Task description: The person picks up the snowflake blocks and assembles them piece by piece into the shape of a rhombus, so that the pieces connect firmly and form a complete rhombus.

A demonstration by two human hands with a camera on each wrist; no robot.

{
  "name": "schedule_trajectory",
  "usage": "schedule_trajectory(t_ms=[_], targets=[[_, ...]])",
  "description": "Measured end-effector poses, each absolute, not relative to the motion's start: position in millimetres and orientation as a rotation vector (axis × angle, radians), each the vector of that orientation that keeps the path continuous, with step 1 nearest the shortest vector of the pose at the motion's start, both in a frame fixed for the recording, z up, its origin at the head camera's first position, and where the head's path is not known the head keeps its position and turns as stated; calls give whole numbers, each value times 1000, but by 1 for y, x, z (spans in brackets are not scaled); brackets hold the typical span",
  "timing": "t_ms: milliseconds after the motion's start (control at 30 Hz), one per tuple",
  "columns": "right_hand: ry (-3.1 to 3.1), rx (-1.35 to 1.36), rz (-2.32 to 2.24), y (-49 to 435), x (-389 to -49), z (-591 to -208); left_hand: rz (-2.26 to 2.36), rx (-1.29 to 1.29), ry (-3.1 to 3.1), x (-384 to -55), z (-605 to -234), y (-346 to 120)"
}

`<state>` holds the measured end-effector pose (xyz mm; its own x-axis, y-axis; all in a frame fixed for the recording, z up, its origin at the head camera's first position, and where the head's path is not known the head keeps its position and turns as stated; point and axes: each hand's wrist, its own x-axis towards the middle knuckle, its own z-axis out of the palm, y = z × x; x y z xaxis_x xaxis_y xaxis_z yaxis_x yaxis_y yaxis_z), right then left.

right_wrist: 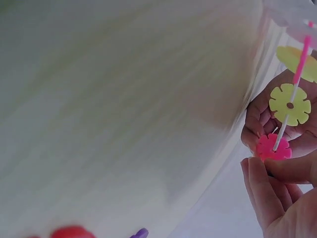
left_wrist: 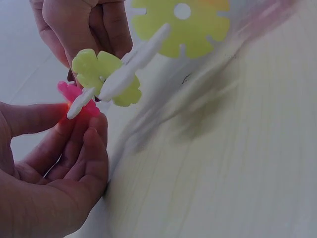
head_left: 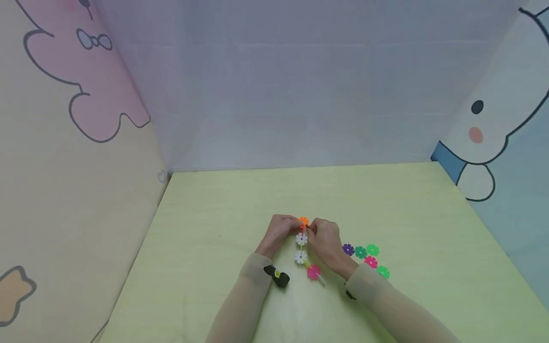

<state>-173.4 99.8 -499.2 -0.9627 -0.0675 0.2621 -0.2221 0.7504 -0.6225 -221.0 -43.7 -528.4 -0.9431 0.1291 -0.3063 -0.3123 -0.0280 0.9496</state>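
Observation:
A chain of slotted plastic flower discs (head_left: 301, 239) stands between the two hands in the head view, linked by discs turned edge-on. My left hand (head_left: 280, 231) pinches the disc at its far end (left_wrist: 89, 106), which looks orange from the head and pink at the wrists. Opposite it, my right hand (head_left: 327, 240) pinches a small dark piece (head_left: 307, 226) against that disc. Fingers hide most of this piece. White and yellow discs (right_wrist: 290, 105) follow along the chain, and a pink disc (head_left: 313, 272) is near its other end.
Loose flower discs lie right of my right forearm: purple (head_left: 348, 249), dark green (head_left: 360, 252), pink (head_left: 371, 262) and light green (head_left: 383, 272). The pale table (head_left: 206, 228) meets a plain wall (head_left: 274, 105) behind and printed walls at both sides.

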Motion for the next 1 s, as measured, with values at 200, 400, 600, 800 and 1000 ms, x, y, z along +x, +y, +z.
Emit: schedule_trajectory(t_ms=[200, 400, 600, 800, 1000], targets=[[-2720, 263, 1009, 98, -174, -498, 2038, -170, 1919, -221, -529, -47], [-2733, 260, 1009, 101, -177, -500, 2001, -133, 1945, -220, -527, -50], [-2730, 247, 1037, 104, -177, -500, 2010, -98, 1943, -219, -526, -50], [-2757, 215, 1043, 106, -176, -500, 1986, -65, 1958, -219, -526, -51], [-2820, 158, 1108, 108, -171, -496, 1981, -45, 1957, -218, -527, -51]])
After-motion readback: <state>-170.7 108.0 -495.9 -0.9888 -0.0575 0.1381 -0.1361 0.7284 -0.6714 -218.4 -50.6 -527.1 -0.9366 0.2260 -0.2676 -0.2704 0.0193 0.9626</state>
